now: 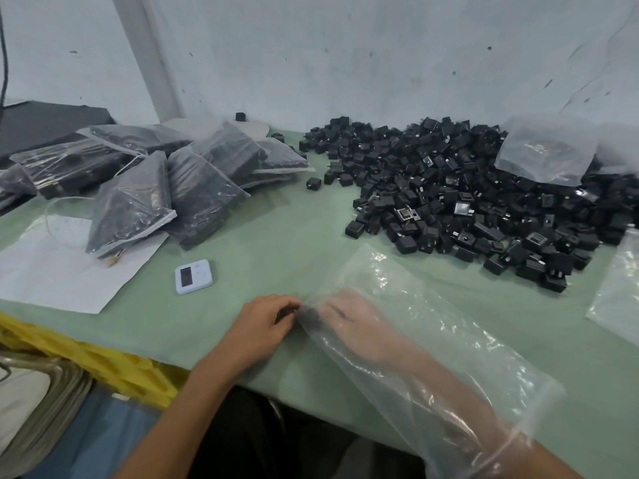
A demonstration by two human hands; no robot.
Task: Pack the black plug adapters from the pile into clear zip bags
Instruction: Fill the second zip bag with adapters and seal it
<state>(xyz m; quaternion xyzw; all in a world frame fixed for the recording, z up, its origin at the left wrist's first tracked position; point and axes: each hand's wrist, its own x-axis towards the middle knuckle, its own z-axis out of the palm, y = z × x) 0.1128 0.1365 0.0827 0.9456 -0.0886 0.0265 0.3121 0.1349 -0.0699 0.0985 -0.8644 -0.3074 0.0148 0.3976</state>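
A big pile of black plug adapters (484, 198) covers the right back of the green table. A clear zip bag (432, 340) lies near the front edge, and my right arm reaches deep inside it. Seen through the plastic, my right hand (349, 323) curls its fingers round dark adapters (309, 321) at the bag's closed end. Outside the bag, my left hand (266, 323) pinches that same end.
Several filled bags (193, 188) are heaped at the back left, partly on a white sheet (62, 278). A small white timer (193, 276) lies in front of them. Empty clear bags lie on the pile (549, 150) and at the right edge (619, 292). A yellow crate (103, 364) stands below the table.
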